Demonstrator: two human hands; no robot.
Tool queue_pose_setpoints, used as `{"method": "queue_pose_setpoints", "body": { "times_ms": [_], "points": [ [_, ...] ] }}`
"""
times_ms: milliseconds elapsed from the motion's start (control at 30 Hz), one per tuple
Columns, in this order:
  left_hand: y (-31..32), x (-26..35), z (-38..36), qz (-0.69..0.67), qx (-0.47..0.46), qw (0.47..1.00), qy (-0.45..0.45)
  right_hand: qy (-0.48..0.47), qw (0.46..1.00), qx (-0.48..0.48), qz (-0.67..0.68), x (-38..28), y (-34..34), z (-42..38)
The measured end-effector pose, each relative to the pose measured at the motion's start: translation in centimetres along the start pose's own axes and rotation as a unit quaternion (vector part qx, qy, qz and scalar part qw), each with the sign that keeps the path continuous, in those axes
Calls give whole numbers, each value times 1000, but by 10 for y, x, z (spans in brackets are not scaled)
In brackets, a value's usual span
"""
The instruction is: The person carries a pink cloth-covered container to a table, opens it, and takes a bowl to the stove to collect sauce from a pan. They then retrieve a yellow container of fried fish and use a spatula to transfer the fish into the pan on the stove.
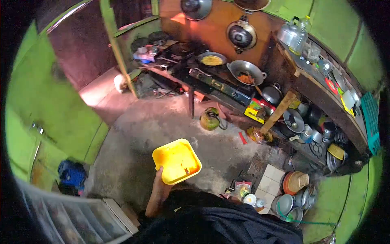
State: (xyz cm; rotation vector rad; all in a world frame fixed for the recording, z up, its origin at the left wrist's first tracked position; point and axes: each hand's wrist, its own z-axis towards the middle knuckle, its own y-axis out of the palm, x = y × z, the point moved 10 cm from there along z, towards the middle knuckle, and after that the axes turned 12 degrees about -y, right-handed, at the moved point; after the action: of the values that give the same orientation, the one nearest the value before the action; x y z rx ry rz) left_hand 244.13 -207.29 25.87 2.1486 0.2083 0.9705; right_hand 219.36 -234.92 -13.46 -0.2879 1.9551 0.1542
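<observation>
A yellow square plastic container with rounded corners is held out over the floor. Orange-red smears or remnants mark its inside. My left hand grips its near left edge, with the thumb against the rim. I cannot make out my right hand; the dark clothing covers the lower middle of the view. Just past that clothing, a white round cup or jar stands among small packets.
A wok with orange food and a spatula, and a pan of yellow food, sit on the stove. Below is a green gas cylinder. Pots stand at lower right. A glass-fronted cabinet is at lower left.
</observation>
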Motion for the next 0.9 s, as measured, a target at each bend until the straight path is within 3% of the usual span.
{"method": "queue_pose_setpoints", "body": {
  "times_ms": [67,167,200,233,267,300,333,367,400,467,533,567,667,700,800,867,900],
  "points": [
    [31,34,44,48,-57,997,-28,-62,990,38,-120,25,-28,28],
    [41,67,119,91,-49,992,-70,-135,943,92,-291,50,-57,84],
    [46,74,147,101,-56,990,-84,-155,919,107,-347,80,-53,73],
    [51,78,175,98,-65,988,-97,-173,890,119,-404,130,-25,9],
    [58,82,201,93,-73,987,-108,-189,857,126,-463,123,-29,13],
    [73,91,222,120,-72,984,-110,-182,858,131,-461,113,-22,-7],
    [84,96,245,120,-75,983,-115,-204,817,260,-473,12,-71,9],
    [98,98,268,120,-95,981,-122,56,868,364,-333,54,-119,29],
    [111,100,289,120,-114,978,-127,58,867,366,-334,10,-141,26],
    [136,101,328,107,-103,981,-122,104,852,489,-156,-91,-213,31],
    [161,100,373,94,-115,982,-114,24,793,588,-154,-102,-304,45],
    [143,85,413,129,-137,977,-97,-2,760,616,-206,-136,-347,48],
    [210,92,442,51,-118,983,-132,7,681,648,-340,-313,-457,53],
    [221,89,461,49,-116,983,-130,12,674,642,-366,-341,-496,60],
    [245,80,505,34,-92,987,-125,-25,661,585,-469,-399,-587,92],
    [301,106,506,244,-176,953,27,-3,682,541,-491,-404,-634,119],
    [310,105,520,244,-176,953,23,14,658,560,-504,-399,-647,127]
  ]
}}
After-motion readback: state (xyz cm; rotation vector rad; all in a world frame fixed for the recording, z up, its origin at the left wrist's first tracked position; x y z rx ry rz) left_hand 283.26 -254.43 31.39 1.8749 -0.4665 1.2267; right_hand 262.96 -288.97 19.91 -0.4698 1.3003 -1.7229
